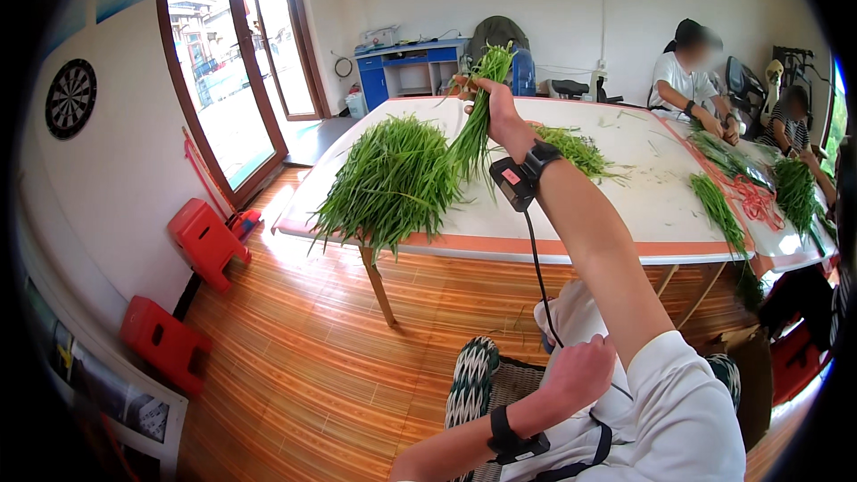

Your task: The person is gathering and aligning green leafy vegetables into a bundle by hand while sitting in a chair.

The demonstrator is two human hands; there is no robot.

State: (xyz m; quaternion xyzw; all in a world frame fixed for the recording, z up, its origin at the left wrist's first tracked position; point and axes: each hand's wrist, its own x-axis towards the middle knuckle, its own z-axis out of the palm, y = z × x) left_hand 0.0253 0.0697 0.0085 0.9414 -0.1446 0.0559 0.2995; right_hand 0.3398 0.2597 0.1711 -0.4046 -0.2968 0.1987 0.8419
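Note:
My right hand (496,109) is raised over the table, its fingers wrapped round a bunch of long, thin grass-like greens (475,138). The upper ends stick out above my fist, and the rest hangs down beside a big heap of the same greens (390,180) at the table's near left. Low over my lap, my left hand (582,373) is closed with its fingers curled in; what it may hold is hidden. Behind my right forearm lies a smaller pile of greens (571,150). Both wrists wear black bands with small devices, and a black cable hangs from the right one.
The white table (643,205) has an orange edge. Greens (717,210) and red ties (754,203) lie on its right side, where a co-worker in white (692,76) and another person (790,125) sit. Red stools (207,241) stand left, near an open glass door. A blue desk (411,67) stands behind.

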